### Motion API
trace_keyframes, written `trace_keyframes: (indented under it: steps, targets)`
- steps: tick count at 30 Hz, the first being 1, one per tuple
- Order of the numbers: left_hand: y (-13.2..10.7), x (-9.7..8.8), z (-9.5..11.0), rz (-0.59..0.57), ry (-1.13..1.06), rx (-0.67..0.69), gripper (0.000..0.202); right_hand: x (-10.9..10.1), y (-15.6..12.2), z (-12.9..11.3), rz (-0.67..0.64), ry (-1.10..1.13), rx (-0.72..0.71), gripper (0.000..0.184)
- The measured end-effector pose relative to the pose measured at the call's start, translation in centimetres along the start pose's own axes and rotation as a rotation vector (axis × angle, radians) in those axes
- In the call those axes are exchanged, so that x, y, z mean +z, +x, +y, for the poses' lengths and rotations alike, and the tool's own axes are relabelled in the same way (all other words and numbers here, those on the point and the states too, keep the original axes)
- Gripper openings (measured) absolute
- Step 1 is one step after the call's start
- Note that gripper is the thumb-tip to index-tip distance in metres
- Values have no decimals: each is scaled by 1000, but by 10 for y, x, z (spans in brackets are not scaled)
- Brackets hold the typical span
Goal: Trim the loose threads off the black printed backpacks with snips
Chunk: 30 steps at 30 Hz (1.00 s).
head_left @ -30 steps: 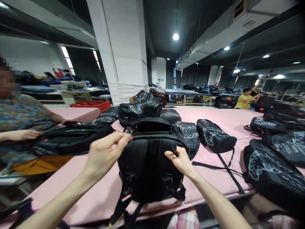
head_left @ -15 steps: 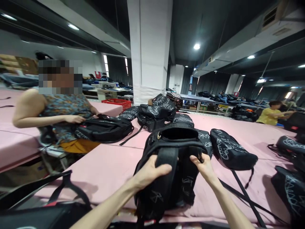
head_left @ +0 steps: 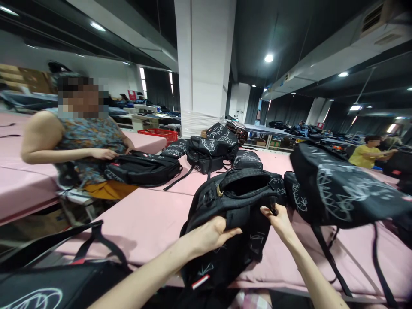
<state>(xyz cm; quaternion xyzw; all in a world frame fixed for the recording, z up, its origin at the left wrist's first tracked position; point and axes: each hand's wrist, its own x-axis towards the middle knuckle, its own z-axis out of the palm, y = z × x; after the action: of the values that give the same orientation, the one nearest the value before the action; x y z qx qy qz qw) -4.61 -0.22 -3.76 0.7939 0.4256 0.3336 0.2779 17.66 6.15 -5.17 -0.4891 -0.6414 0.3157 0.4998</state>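
1. One black backpack point(head_left: 240, 259) is at the near edge of the pink desk point(head_left: 148, 214), its top gaping.
2. Left hand point(head_left: 215, 231): grip around its shoulder strap point(head_left: 237, 218).
3. Right hand point(head_left: 279, 219): grip pinching a small dark object point(head_left: 273, 207).
4. Beyond, dark bags point(head_left: 214, 143) lie piled.

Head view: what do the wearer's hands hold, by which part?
Left hand: the black backpack, by a shoulder strap. Right hand: a small dark thing, too unclear to name.

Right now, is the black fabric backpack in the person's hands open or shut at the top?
Open: the black fabric backpack shows a gaping dark mouth at its top, with a gold-coloured pull at one end.
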Motion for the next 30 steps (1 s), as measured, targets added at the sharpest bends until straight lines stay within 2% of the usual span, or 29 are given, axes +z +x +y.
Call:
trace_keyframes:
  steps: [4, 7, 9, 11, 12, 14, 15, 17, 18, 20, 22, 23, 25, 27, 30]
  targets:
    - [-18, -8, 13, 87, -329, -67, 34, -3, -19, -12, -65, 139, -11, 24]
    - [-38, -24, 45, 119, -578, -96, 30, -14, -38, -39, -160, 346, -66, 27]
    - [-39, -38, 70, 167, -738, -100, 32, -22, -41, -63, -112, 425, -130, 26]
    - [-24, -49, 87, 222, -850, -93, 33, -26, -30, -80, 21, 450, -196, 23]
    - [-10, -52, 88, 247, -883, -100, 33, -26, -21, -82, 87, 451, -201, 24]
    - [22, -49, 70, 276, -958, -152, 30, -18, -2, -66, 145, 456, -121, 30]
    - [36, -41, 51, 271, -1011, -217, 26, -10, 3, -48, 127, 463, -35, 31]
    - [49, -12, -1, 196, -1128, -414, 22, 8, 0, 4, 44, 498, 204, 32]
    - [46, 8, -31, 131, -1183, -553, 23, 18, -9, 35, 27, 503, 319, 34]
    - [24, 51, -84, 116, -1231, -799, 18, 36, -42, 94, 37, 441, 471, 35]
    - [-12, 90, -119, 145, -1250, -905, 19, 48, -81, 138, -9, 401, 577, 34]
    - [-30, 104, -129, 151, -1260, -941, 21, 51, -98, 153, -23, 390, 610, 34]
    - [-57, 121, -138, 151, -1287, -961, 28, 54, -121, 168, -45, 381, 656, 32]
    - [-70, 126, -140, 135, -1320, -950, 32, 54, -129, 172, -59, 382, 682, 30]
    - [-70, 124, -144, 105, -1355, -940, 35, 55, -126, 173, -72, 393, 699, 31]
